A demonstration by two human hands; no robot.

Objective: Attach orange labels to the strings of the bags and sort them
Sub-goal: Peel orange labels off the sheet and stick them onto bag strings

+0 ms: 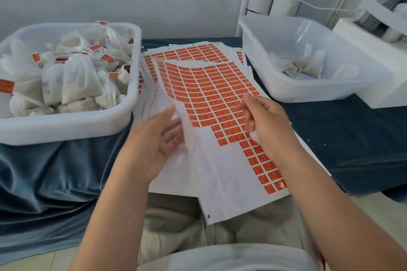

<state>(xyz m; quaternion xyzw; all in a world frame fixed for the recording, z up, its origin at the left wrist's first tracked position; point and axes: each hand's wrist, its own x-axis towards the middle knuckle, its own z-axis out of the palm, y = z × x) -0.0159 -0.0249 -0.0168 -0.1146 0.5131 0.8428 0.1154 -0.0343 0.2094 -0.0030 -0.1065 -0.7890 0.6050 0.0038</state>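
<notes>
The label sheet [215,94] lies mid-table, its near corner overhanging the near edge towards my lap. Its near-left part is already stripped bare, while most orange labels remain. My left hand [163,138] lifts its left edge on loosely spread fingers. My right hand [266,125] is curled at the sheet's right side; whether it pinches a label I cannot tell. More sheets [193,50] lie beneath. The left tub [66,129] is heaped with labelled bags [72,79]. The right tub [308,92] holds a few plain bags [308,63], so I judge the job nearly done.
</notes>
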